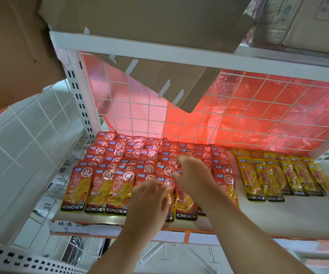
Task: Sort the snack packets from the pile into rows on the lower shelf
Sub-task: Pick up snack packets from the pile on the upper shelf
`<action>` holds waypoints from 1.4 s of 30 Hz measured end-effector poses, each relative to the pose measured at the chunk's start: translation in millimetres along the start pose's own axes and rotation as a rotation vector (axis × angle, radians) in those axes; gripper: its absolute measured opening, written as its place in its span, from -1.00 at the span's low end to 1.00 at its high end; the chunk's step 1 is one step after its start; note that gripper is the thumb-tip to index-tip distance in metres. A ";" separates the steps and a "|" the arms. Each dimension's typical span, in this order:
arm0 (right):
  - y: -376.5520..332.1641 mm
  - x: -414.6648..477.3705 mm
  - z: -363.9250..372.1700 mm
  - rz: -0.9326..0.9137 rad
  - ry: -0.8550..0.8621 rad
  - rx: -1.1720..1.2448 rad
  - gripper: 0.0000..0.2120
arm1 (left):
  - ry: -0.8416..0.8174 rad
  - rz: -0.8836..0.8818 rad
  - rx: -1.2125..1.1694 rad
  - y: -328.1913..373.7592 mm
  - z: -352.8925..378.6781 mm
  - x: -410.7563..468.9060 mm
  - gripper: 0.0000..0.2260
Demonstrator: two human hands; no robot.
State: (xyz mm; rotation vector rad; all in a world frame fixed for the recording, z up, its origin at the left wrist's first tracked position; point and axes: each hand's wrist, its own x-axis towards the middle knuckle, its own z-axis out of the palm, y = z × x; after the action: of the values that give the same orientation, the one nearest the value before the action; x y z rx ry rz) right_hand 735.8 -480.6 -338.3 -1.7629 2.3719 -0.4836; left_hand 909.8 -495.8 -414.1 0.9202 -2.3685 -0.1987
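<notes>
- The step in hand looks like straightening the red packets (pixel 120 175) into their rows: both hands are down in the middle of the red block, in the lower centre of the frame.
- The left hand (pixel 149 198) has its fingers bent, with the tips on the top of a front-row red packet (pixel 169 182). Blur hides whether they pinch it or only nudge it, so I cannot tell.
- The right hand (pixel 193 175) reaches further back, palm down. Its fingers are loose and lie on the packets there, grasping nothing that I can see.
- The packets sit on the lower shelf (pixel 278 218). The red ones overlap like shingles at left and centre, and the yellow packets (pixel 278 175) stand in their own rows at right, apart from the red.
- Each packet is flat, glossy and slippery-looking, with a dark band along its bottom edge.
- I see no loose pile from here.
- The next move, I reckon, calls for sliding the touched packet square with its neighbours without disturbing the rows behind it.
</notes>
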 end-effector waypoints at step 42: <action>17.2 -22.0 -42.7 0.060 0.095 0.138 -0.80 | 0.063 -0.058 -0.095 2.1 -5.9 9.7 -0.72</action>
State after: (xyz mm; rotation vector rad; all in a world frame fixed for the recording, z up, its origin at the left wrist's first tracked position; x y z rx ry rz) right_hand 713.9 -448.1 -305.7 -1.6396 2.3817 -0.7198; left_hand 906.2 -500.2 -404.1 0.9368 -2.2560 -0.2988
